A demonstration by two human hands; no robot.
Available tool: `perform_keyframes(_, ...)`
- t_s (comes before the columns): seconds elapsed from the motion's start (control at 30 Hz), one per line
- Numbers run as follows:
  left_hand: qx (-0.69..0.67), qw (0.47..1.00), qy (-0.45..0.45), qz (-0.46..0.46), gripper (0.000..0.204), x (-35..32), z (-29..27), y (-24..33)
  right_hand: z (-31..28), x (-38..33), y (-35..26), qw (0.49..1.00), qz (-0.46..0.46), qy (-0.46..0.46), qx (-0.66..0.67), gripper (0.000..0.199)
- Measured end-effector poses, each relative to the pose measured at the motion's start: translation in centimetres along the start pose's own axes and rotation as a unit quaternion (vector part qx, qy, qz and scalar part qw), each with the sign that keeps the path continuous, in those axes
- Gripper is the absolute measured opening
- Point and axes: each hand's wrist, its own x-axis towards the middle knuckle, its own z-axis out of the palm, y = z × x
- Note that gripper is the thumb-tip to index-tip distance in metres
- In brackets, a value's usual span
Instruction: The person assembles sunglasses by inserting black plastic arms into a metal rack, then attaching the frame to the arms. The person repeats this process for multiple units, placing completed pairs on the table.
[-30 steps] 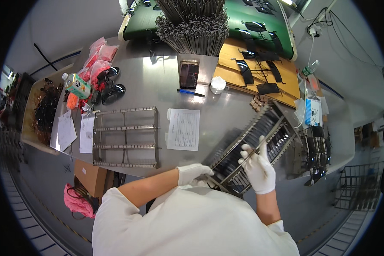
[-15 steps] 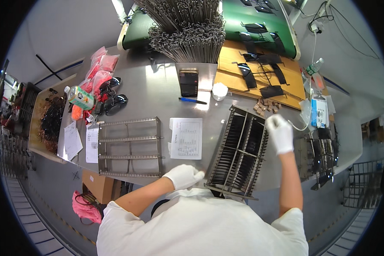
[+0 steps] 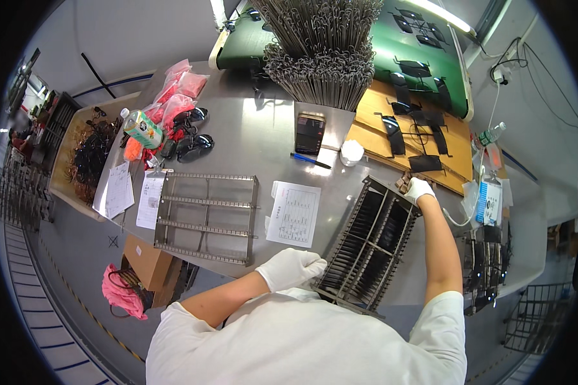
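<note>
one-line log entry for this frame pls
left hand: on near end of loaded rack | right hand: at rack's far corner | empty rack and paper sheet: to the left on table

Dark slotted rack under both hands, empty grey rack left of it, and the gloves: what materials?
Dark slotted rack: looks like metal, dull grey bars, slots filled with black pieces. Empty grey rack: probably bare steel, thin toothed rails with a matte sheen. White gloves on the left hand and right hand: seemingly knitted fabric, matte and soft-creased. Tabletop: brushed metal, glare spots.

White short-sleeved shirt; white gloves on left hand [image 3: 291, 268], right hand [image 3: 419, 190].
</note>
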Motion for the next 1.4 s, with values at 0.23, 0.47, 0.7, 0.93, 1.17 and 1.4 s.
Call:
perform_keyframes(0.23,0.002,0.997,0.023,0.079,0.037,0.5,0.6,-0.7,0.1,0.4,0.7,1.000,0.029,0.009,-0.004,0.045)
perform_keyframes(0.47,-0.005,0.995,0.055,0.082,0.036,-0.4,0.6,-1.2,-2.4,-2.6,-0.3,0.999,-0.024,0.015,0.024,0.046)
perform_keyframes(0.7,-0.021,0.996,0.055,0.065,0.034,-1.1,0.1,-0.5,-1.1,-0.4,0.2,1.000,-0.013,-0.014,-0.023,0.038)
perform_keyframes(0.93,-0.002,0.998,0.052,0.018,0.034,-1.9,-0.5,0.1,-2.8,-4.6,2.5,1.000,0.024,0.012,0.006,0.032)
perform_keyframes(1.17,0.019,0.999,0.019,0.036,0.029,-0.1,1.8,-0.1,1.2,-16.3,7.2,0.918,-0.113,0.275,0.261,0.019)
perform_keyframes(1.4,0.087,0.994,-0.038,0.046,0.030,0.7,3.9,1.5,4.7,-28.9,-4.9,0.913,-0.186,0.311,0.190,0.018)
